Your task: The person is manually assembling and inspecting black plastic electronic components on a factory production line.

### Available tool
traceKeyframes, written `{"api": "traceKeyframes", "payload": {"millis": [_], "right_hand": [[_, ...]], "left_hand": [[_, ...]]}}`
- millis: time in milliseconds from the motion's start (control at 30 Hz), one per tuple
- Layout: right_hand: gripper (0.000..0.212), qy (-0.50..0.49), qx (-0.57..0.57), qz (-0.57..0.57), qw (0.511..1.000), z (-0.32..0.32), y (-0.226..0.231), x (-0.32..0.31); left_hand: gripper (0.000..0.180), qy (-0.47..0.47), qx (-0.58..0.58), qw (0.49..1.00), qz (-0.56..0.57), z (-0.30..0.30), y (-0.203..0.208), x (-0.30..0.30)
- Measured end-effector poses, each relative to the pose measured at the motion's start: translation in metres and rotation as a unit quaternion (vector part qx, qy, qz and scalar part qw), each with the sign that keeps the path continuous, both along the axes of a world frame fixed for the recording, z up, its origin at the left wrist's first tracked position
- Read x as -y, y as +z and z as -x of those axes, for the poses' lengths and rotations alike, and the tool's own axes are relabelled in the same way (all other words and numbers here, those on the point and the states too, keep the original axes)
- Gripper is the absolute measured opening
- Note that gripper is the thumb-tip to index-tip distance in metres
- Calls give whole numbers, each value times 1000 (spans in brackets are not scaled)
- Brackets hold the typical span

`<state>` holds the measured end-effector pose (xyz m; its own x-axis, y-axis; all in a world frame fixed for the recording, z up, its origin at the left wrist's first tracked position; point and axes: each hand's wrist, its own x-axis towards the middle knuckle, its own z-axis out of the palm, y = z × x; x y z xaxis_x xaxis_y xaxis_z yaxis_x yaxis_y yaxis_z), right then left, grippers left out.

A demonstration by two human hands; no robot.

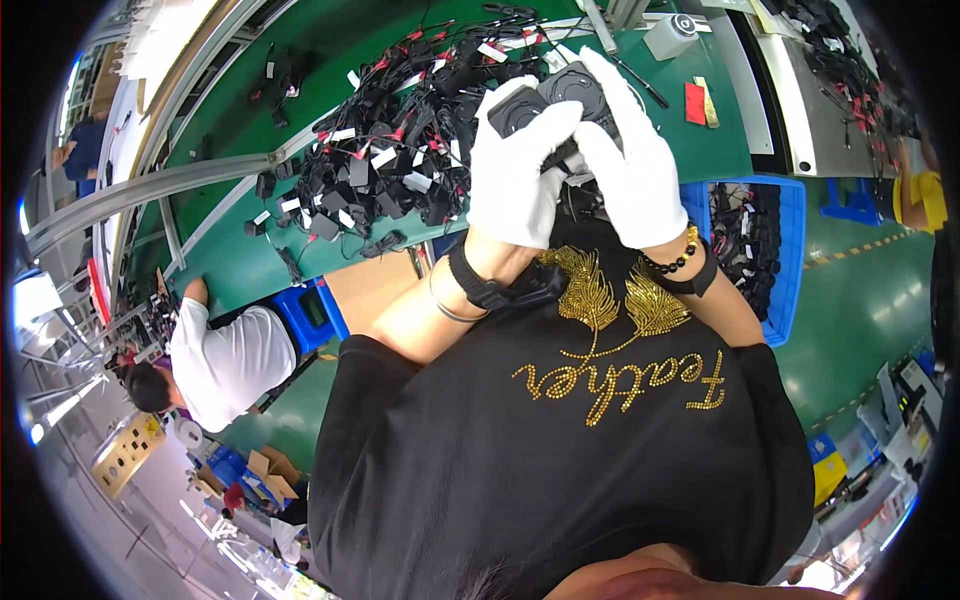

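White gloves cover both of my hands, which are raised close together over the green table's near edge. My left hand (512, 185) is closed on a black plastic part (515, 110) with a rounded recess in its face. Right beside it, my right hand (640, 175) grips another black plastic part (575, 90) with a circular outline. Whether the two parts are joined cannot be told, and my fingers cover their lower portions. To the left of my hands lies a large heap of small black devices with cables (370, 165), red-tipped leads and white labels.
Behind my right hand are a white bottle (670, 38), a thin black rod (642, 84) and a red card (695, 104). A blue crate (792, 250) of black parts stands at right. Metal framing (150, 200) crosses the left; a person in white (235, 365) sits there.
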<state>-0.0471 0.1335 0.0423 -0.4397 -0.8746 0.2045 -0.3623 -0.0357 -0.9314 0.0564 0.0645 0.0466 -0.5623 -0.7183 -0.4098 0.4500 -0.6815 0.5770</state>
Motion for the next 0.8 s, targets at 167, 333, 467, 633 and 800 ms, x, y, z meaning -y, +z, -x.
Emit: {"api": "traceKeyframes", "payload": {"millis": [167,333,467,633,800], "right_hand": [[71,36,-34,35,998,-4,-10,-3],[81,108,240,39,964,2,-2,-8],[79,32,-30,6,999,1,0,-3],[63,-18,-26,31,999,5,-7,1],[32,-56,553,71,828,24,12,-5]], "left_hand": [[42,24,26,997,62,-1,-2,0],[45,10,-22,999,29,-3,1,2],[44,-11,-2,1000,26,-1,7,2],[28,-33,-79,996,-15,4,0,4],[65,-136,-206,953,-176,-8,-8,20]]}}
